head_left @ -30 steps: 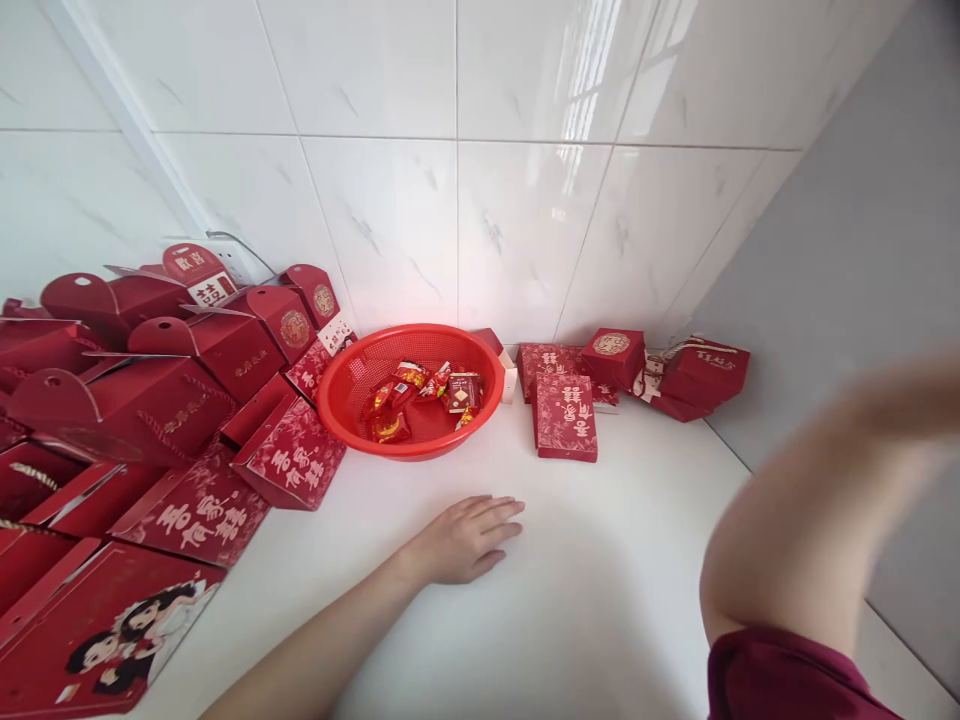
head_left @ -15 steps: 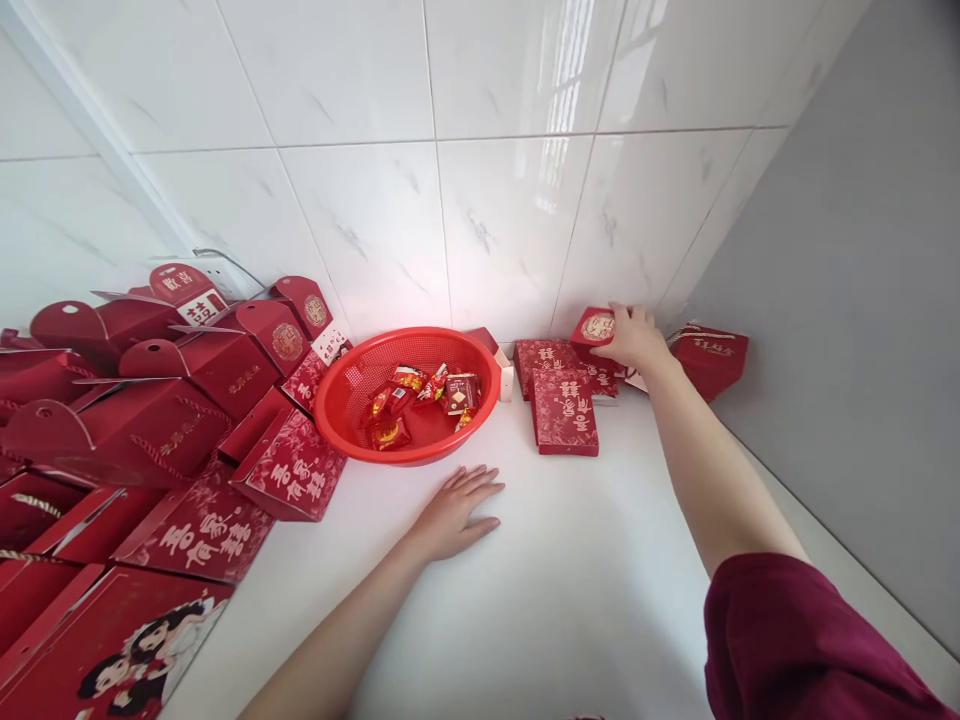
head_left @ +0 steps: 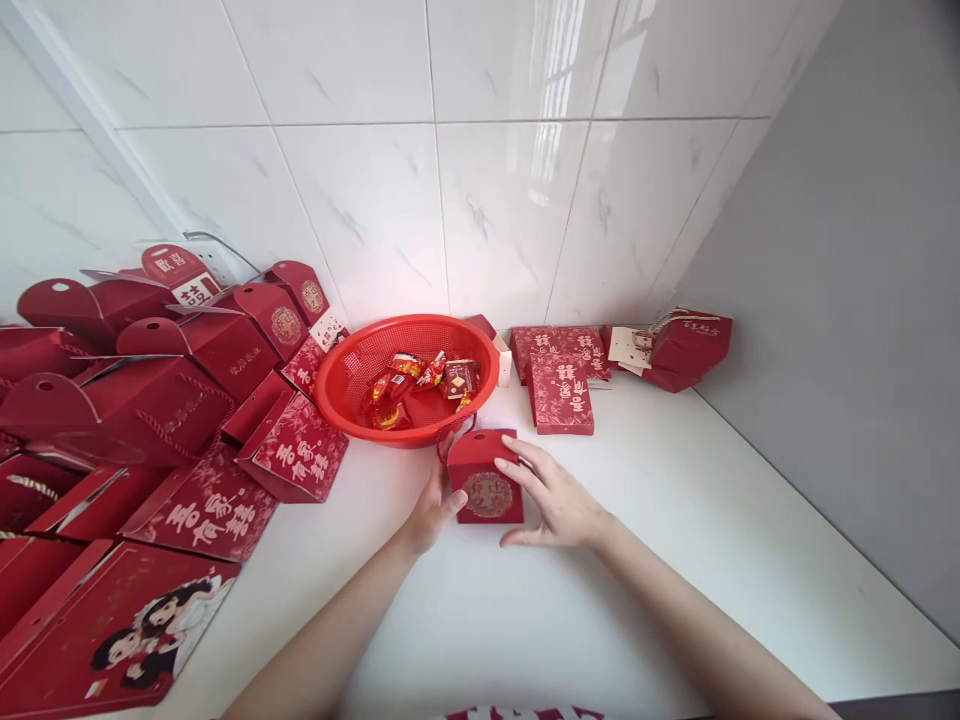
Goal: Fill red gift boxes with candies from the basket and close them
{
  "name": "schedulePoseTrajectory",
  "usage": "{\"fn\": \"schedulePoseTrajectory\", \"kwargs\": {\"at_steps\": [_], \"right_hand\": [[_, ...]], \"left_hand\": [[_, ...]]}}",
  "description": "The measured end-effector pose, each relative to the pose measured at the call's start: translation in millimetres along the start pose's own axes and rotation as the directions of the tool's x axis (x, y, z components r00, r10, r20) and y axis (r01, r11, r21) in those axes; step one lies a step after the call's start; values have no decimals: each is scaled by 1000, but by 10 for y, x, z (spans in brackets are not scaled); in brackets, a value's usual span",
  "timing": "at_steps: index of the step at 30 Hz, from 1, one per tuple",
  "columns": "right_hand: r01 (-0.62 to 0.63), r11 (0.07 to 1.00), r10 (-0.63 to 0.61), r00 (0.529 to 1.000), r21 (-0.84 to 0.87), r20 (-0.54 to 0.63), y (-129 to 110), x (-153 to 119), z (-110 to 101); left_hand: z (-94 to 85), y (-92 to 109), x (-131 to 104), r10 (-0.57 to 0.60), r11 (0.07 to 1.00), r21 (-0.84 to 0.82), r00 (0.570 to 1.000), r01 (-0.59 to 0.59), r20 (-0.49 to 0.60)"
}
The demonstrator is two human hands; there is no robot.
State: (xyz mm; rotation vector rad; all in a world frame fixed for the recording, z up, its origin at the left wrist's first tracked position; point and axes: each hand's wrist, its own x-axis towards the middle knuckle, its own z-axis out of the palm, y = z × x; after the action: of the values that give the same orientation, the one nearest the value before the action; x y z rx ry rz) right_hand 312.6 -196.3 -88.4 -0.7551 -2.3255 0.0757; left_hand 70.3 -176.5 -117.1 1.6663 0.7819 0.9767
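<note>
A small red gift box [head_left: 489, 492] with a round gold emblem stands upright between my hands, in front of the basket. My left hand [head_left: 433, 508] grips its left side, thumb on the front face and the other fingers hidden behind. On the right, my right hand [head_left: 555, 500] has its fingertips on the box's rounded top flap and right edge; its thumb is apart from the box, low at the right. A red cord handle shows behind the box's top left. Just beyond is a red plastic basket [head_left: 335, 412] with several wrapped candies [head_left: 405, 368] in it.
Many red gift boxes [head_left: 202, 345] crowd the left side of the white table [head_left: 637, 620]. Flat printed boxes [head_left: 562, 392] lie right of the basket. Another red box [head_left: 694, 345] with a tag leans near the grey panel [head_left: 847, 350]. A tiled wall [head_left: 510, 220] rises behind.
My right hand has brought the small gift box from the back right to the front middle. My left hand, flat on the table before, has taken hold of its left side.
</note>
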Motion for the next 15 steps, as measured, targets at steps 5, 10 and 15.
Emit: {"fn": "schedulePoseTrajectory", "kwargs": {"at_steps": [5, 10, 15], "right_hand": [[-230, 935, 256, 965, 269, -64, -258, 186, 111], [-241, 952, 272, 949, 190, -157, -308, 92, 325], [-189, 955, 247, 933, 230, -261, -283, -92, 364]], "left_hand": [[9, 107, -24, 50, 997, 62, 997, -46, -64], [-85, 130, -153, 122, 988, 101, 991, -117, -46], [-223, 92, -177, -49, 998, -56, 979, 38, -197]]}}
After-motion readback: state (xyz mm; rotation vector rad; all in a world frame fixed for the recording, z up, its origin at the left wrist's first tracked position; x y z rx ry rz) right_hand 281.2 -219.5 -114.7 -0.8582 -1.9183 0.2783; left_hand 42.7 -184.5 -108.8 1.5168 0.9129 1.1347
